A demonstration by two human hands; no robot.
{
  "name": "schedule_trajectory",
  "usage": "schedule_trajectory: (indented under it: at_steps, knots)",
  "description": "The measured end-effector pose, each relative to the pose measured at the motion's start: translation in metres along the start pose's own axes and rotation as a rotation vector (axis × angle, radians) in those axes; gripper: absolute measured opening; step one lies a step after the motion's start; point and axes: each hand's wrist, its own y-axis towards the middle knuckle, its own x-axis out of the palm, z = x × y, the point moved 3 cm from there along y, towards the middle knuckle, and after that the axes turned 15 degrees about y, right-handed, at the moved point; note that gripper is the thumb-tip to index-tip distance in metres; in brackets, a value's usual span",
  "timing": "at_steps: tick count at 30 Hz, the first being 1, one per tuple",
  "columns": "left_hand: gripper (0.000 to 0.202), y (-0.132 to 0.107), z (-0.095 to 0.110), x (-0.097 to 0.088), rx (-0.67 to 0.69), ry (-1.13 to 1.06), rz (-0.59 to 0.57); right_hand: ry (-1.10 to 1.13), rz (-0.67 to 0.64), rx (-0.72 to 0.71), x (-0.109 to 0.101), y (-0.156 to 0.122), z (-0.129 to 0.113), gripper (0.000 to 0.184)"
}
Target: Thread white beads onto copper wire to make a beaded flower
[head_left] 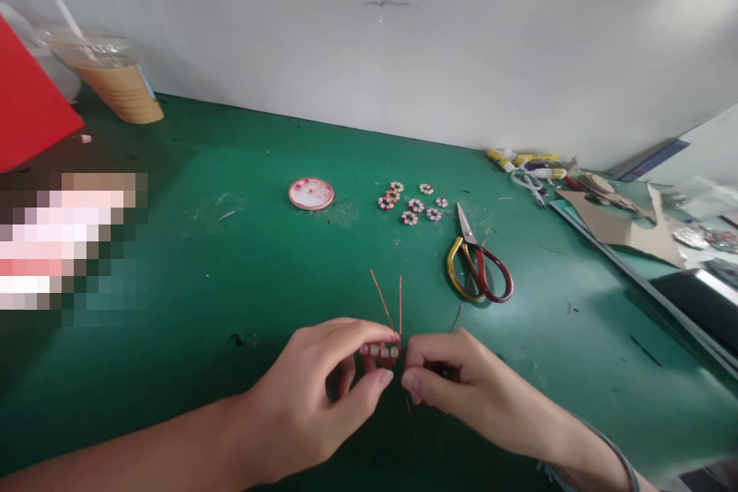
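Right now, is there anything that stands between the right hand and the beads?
Nothing visible blocks the narrow gap from the right hand to the beads, held in the left hand. Two wire ends stick up near the beads' right end; the scissors lie farther off.

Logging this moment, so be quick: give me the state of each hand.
Left hand: closed, holding the beaded piece.
Right hand: closed beside it; whether it holds anything cannot be told.

The left hand (pixel 340 384) and right hand (pixel 461 380) are bare; a thin, dark grey, cord-like band (pixel 623 459) curves across the right forearm (pixel 542 419).
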Motion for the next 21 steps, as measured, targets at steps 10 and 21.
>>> schedule_trajectory:
  at_steps: [10,21]
  knots:
    - [0.008,-0.0023,-0.0017,0.0028,0.079,0.13,0.126,0.012,-0.014,0.023,-0.0015,-0.0007,0.0009,0.021]
    - [0.005,0.0026,0.0015,0.0011,-0.039,-0.045,0.019,0.066,0.176,-0.084,0.0035,0.008,-0.0015,0.013]
